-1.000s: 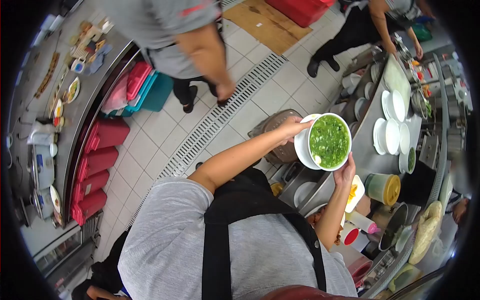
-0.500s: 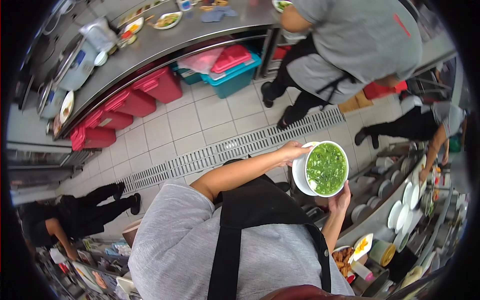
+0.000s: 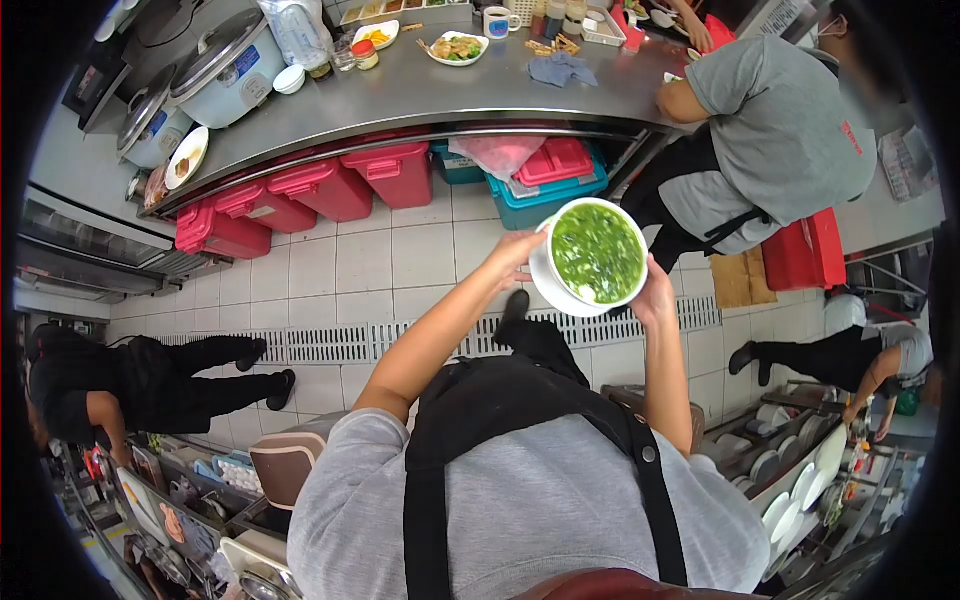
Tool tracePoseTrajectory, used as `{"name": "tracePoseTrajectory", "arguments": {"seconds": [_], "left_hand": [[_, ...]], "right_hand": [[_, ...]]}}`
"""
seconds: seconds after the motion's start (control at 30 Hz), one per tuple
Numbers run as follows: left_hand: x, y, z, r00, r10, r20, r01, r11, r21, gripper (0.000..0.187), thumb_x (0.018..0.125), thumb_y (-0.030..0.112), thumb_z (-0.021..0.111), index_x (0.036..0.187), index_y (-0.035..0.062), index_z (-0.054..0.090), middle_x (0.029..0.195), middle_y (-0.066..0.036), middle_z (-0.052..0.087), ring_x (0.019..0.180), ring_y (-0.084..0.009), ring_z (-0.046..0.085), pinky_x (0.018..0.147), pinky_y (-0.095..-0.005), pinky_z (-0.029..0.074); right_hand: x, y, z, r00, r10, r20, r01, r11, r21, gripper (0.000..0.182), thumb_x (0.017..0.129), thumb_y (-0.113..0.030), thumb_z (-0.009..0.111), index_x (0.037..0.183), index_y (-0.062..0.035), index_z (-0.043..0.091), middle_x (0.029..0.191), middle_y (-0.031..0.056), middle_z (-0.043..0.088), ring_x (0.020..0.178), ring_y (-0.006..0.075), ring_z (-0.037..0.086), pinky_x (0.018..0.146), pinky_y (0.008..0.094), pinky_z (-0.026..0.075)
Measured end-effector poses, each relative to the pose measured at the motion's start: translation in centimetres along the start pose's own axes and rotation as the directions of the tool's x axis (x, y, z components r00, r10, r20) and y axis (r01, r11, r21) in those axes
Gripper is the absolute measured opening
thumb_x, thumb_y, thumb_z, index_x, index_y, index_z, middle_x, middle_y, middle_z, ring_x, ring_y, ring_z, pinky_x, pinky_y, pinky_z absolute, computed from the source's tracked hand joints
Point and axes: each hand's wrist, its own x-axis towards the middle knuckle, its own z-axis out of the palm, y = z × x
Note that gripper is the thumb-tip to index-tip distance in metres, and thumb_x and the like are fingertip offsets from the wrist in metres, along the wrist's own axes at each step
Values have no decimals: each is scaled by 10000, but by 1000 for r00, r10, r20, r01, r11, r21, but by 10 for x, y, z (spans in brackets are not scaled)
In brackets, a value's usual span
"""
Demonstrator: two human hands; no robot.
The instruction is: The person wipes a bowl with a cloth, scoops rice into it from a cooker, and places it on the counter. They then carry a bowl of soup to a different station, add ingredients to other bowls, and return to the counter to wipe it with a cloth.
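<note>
A white bowl of green soup [image 3: 598, 252], full nearly to its rim with chopped greens, is held out in front of my body above the floor. My left hand [image 3: 514, 257] is closed on its left side. My right hand [image 3: 654, 294] grips the opposite side near the rim. Beneath the bowl a white plate [image 3: 545, 285] shows at the lower left, partly hidden. The bowl tilts slightly toward the camera.
A steel counter [image 3: 420, 95] ahead carries a plate of food [image 3: 455, 48], a blue cloth [image 3: 561, 69] and rice cookers [image 3: 230, 70]. Red bins [image 3: 320, 188] stand below. A co-worker [image 3: 775, 130] leans over it at right; others are at far left and right. A drain grate [image 3: 325, 346] crosses the floor.
My body has turned and stepped toward the steel counter, which now appears nearer. Both hands have carried the bowl along; it is now nearer the counter.
</note>
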Motion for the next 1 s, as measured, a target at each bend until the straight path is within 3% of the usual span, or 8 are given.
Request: {"name": "tracePoseTrajectory", "arguments": {"seconds": [0.1, 0.23, 0.37, 0.5, 0.6, 0.67, 0.83, 1.0], "left_hand": [[23, 34, -32, 996, 66, -52, -69, 995, -72, 623, 753, 473, 609, 1141, 16, 441, 1175, -103, 468, 1035, -276, 473, 829, -499, 403], [67, 84, -81, 984, 118, -130, -135, 983, -128, 646, 746, 483, 617, 1154, 20, 425, 1186, -92, 447, 1046, -269, 458, 828, -496, 404], [111, 133, -117, 974, 129, -187, -154, 980, -128, 646, 749, 503, 604, 1162, 36, 434, 1168, -67, 455, 1041, -262, 458, 849, -498, 382], [157, 177, -149, 973, 127, -191, -158, 975, -154, 560, 780, 489, 573, 1148, 81, 467, 1176, -67, 443, 1076, -271, 426, 870, -492, 362], [185, 204, -163, 979, 110, -172, -136, 979, -150, 564, 796, 480, 555, 1186, 88, 439, 1194, -72, 423, 1102, -273, 398, 878, -500, 355], [212, 216, -176, 982, 90, -167, -114, 983, -141, 581, 810, 477, 536, 1214, 80, 407, 1200, -84, 411, 1112, -282, 390, 880, -495, 358], [265, 230, -205, 996, 86, -36, -90, 986, -140, 624, 807, 469, 545, 1224, 40, 370, 1248, -94, 405, 1108, -264, 417, 895, -500, 351], [294, 256, -211, 999, 34, 25, -30, 987, -158, 539, 841, 430, 515, 1191, 37, 400, 1212, -100, 431, 1085, -253, 436, 915, -501, 342]], "right_hand": [[71, -10, 32, 999, 41, 8, -40, 996, -86, 415, 876, -363, 446, 1141, -46, 486, 1108, 134, 523, 999, 272, 499, 868, 461, 380], [164, -20, 85, 990, 93, 106, -81, 990, -113, 437, 866, -360, 462, 1166, -42, 462, 1136, 179, 491, 1027, 284, 471, 888, 459, 364], [236, -35, 133, 994, 82, 67, -71, 986, -149, 403, 849, -344, 502, 1143, -68, 498, 1032, 112, 526, 971, 263, 472, 864, 450, 360], [298, -49, 171, 991, 131, 35, -121, 968, -219, 354, 849, -356, 507, 1078, -87, 530, 1037, 105, 529, 945, 224, 477, 814, 415, 387], [347, -52, 176, 983, 151, 105, -133, 978, -161, 380, 849, -356, 507, 1106, -76, 510, 1040, 112, 528, 949, 237, 476, 822, 422, 386], [360, -57, 194, 993, 118, -5, -116, 961, -252, 416, 848, -367, 504, 1144, -75, 484, 1068, 127, 510, 970, 258, 461, 846, 437, 373], [406, -54, 199, 992, 120, -44, -127, 966, -227, 448, 855, -383, 484, 1188, -85, 455, 1146, 152, 460, 1016, 271, 428, 879, 468, 345], [431, -60, 214, 983, 132, -127, -158, 962, -222, 391, 871, -367, 452, 1139, -88, 507, 1087, 102, 525, 968, 243, 480, 868, 461, 354]]}}
